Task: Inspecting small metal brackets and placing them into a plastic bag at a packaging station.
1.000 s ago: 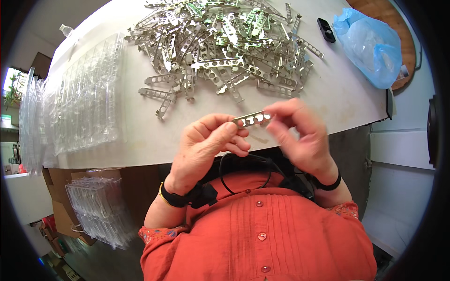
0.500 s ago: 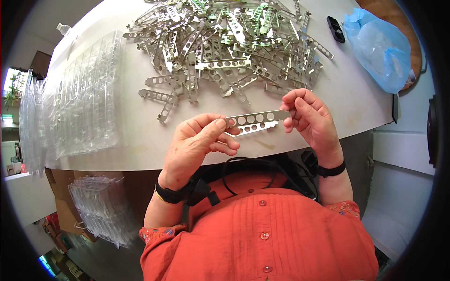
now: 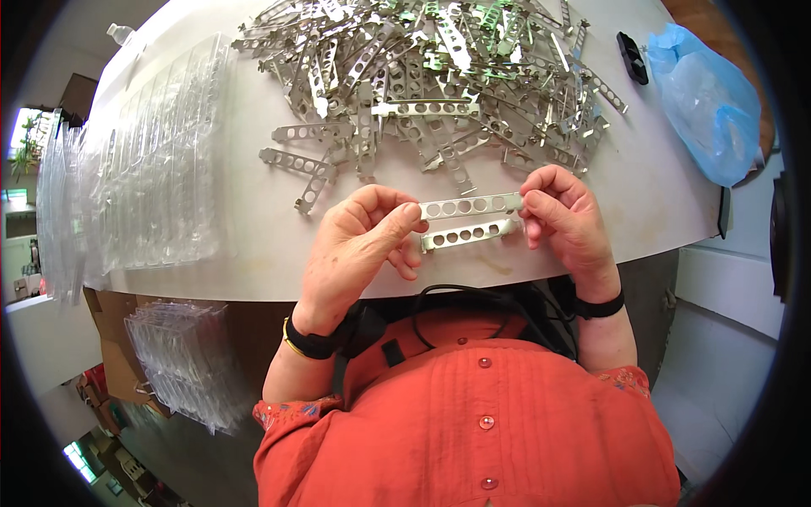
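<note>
Strip [image 3: 471,206] above the counter [image 3: 253,262], pinched near its ends by the left hand [image 3: 351,241] and right hand [image 3: 573,224]. Second strip [image 3: 471,233] just nearer the body; we cannot tell whether it is held. Beyond, a heap of strips [image 3: 427,80] crowds the counter. We note clear trays [image 3: 165,169] left, black piece [image 3: 630,59] and blue bag [image 3: 708,106] right, clear packs [image 3: 186,363] below the counter's edge.

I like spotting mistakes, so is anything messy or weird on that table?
The heap of metal strips looks messy: they cross every which way. A faint brownish smudge near the front edge of the table looks odd against the pale top. Nothing looks clearly broken.
</note>
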{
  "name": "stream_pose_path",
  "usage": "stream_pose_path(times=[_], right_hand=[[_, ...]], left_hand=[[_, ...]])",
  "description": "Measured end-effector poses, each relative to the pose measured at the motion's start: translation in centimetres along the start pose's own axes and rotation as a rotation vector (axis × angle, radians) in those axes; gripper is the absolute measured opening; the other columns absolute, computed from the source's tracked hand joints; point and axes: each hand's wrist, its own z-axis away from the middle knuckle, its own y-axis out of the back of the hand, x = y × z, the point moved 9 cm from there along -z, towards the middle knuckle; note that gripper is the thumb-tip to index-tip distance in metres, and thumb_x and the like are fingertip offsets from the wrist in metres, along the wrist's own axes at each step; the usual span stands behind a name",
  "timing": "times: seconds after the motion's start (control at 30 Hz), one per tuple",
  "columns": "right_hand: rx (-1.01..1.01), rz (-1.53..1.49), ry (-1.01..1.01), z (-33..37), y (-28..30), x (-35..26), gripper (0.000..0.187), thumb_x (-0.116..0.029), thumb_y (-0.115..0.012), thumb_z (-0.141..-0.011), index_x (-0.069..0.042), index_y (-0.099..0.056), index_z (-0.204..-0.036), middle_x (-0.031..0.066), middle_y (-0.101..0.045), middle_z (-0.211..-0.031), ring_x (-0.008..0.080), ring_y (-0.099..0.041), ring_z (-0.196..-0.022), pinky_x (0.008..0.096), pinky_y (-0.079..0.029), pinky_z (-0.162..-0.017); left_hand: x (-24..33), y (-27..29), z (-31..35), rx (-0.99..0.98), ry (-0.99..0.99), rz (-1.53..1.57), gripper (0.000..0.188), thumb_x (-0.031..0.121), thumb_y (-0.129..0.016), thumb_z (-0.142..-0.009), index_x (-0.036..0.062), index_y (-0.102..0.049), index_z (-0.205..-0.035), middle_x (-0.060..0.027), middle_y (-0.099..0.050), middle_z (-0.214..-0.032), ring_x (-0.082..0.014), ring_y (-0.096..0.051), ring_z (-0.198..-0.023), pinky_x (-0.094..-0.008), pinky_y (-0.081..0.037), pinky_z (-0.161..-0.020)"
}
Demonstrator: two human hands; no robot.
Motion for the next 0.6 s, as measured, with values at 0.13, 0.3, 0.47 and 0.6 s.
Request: stream_pose_path(times=[0.13,0.3,0.47,0.6], right_hand=[[0.007,0.009,0.0,-0.2,0.0,-0.1,0.011,-0.01,-0.062,-0.096,-0.001,-0.06,-0.103,0.0054,-0.064,-0.084,0.0074,-0.061,-0.063,0.0228,-0.052,-0.054],[0.005,0.021,0.003,-0.3,-0.1,0.1,0.012,-0.011,-0.063,-0.096,-0.002,-0.06,-0.103,0.0055,-0.064,-0.084,0.0076,-0.061,-0.064,0.0229,-0.052,-0.054],[0.007,0.014,0.003,-0.3,0.1,0.2,0.011,-0.011,-0.063,-0.096,-0.002,-0.06,-0.103,0.0057,-0.064,-0.084,0.0077,-0.061,-0.064,0.0228,-0.052,-0.055],[0.008,0.021,0.0,-0.3,0.1,0.2,0.011,-0.01,-0.063,-0.096,-0.002,-0.06,-0.103,0.0057,-0.064,-0.084,0.0078,-0.061,-0.064,0.0229,-0.052,-0.055]], left_hand=[[-1.3,0.1,-0.5,-0.008,0.024,0.045,0.028,0.022,-0.062,-0.098,-0.005,-0.059,-0.105,-0.0124,-0.068,-0.091,-0.0118,-0.065,-0.065,-0.0254,-0.057,-0.055],[-1.5,0.5,-0.8,-0.019,-0.019,0.072,0.027,0.022,-0.061,-0.099,-0.0047,-0.059,-0.105,-0.0129,-0.068,-0.091,-0.0115,-0.065,-0.065,-0.0235,-0.055,-0.054],[-1.5,0.5,-0.9,-0.016,-0.024,0.084,0.024,0.019,-0.058,-0.1,-0.0039,-0.06,-0.107,-0.0145,-0.07,-0.091,-0.0107,-0.064,-0.061,-0.022,-0.053,-0.051],[-1.6,0.5,-1.0,-0.017,-0.028,0.096,0.024,0.019,-0.058,-0.1,-0.0041,-0.06,-0.108,-0.0148,-0.07,-0.091,-0.011,-0.064,-0.061,-0.022,-0.053,-0.051]])
